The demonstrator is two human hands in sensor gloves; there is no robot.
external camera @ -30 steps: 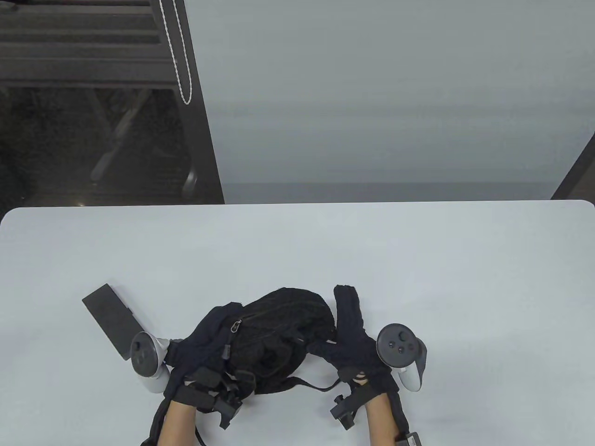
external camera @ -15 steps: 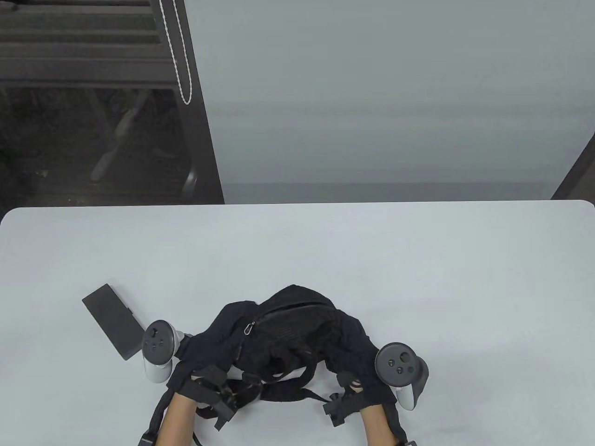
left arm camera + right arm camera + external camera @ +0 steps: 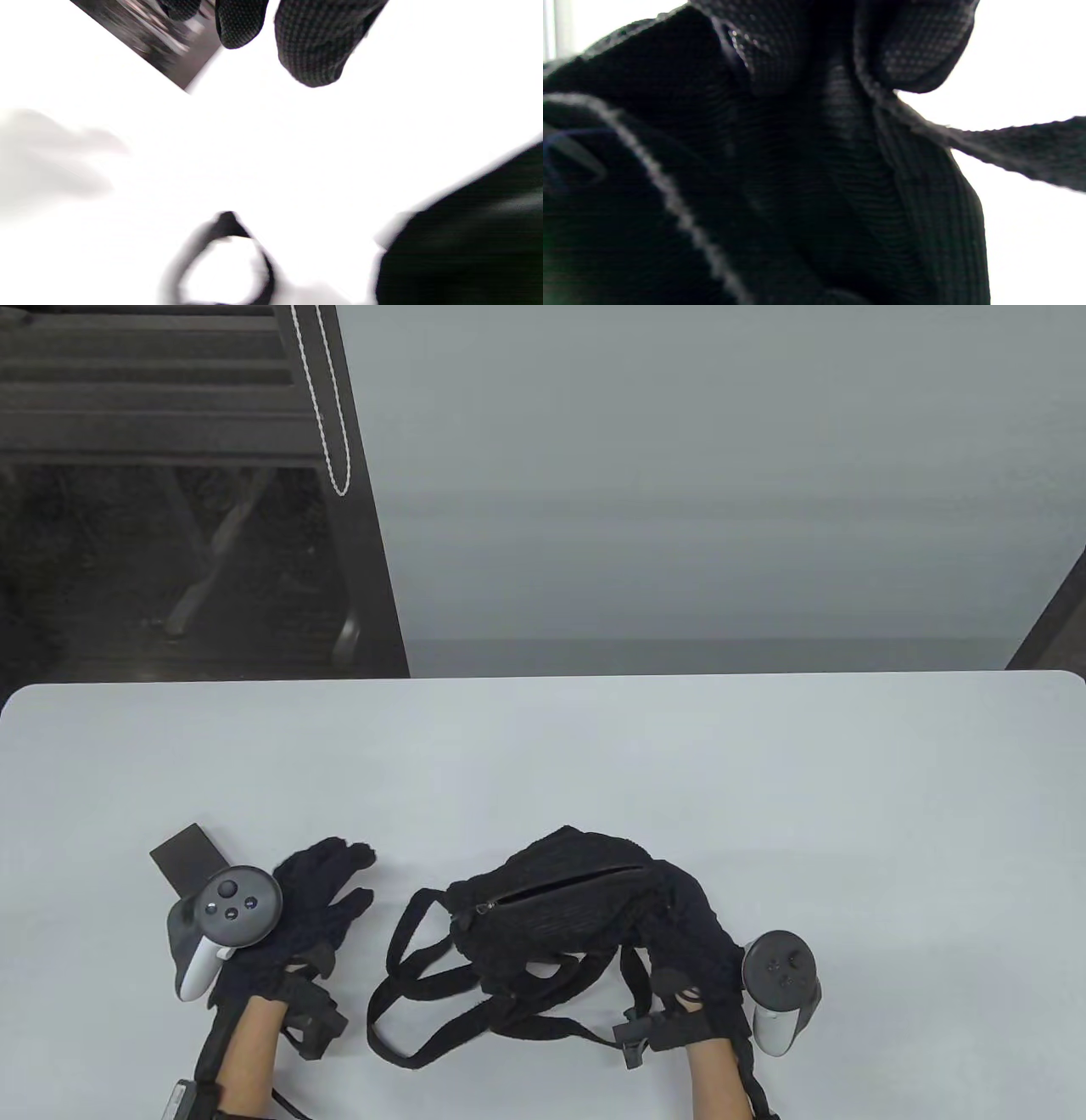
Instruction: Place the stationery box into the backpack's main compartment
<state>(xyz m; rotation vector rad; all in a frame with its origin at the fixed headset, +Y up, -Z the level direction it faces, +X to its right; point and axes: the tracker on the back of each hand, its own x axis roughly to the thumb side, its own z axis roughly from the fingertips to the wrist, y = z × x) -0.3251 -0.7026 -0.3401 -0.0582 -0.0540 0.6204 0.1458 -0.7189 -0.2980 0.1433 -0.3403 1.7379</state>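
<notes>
The white table (image 3: 543,763) was found to run the full width of the table view, its far edge rounded at the corners. Beyond it, a dark slatted structure with a hanging bead chain (image 3: 322,407) was seen at far left, a dark upright post (image 3: 365,560) beside it, and a plain grey wall (image 3: 679,475) to the right.

At the left of the table, the stationery box (image 3: 182,857), a flat dark case, was seen lying flat, its near end covered by the left hand's tracker. The left hand (image 3: 297,908) was held released beside it, fingers spread and extended, gripping nothing; in the left wrist view the fingertips (image 3: 316,51) were apart from the box (image 3: 169,46).

At centre, the backpack (image 3: 551,916) lay slumped with its straps (image 3: 407,976) sprawled toward the near edge. At its right side, the right hand (image 3: 687,933) was seen grasping the backpack fabric (image 3: 780,169).

Against the frame half a second earlier, the left hand was noted to have left the backpack and moved left over the box; the backpack was shifted slightly right, with the straps newly exposed. The box was unmoved.
</notes>
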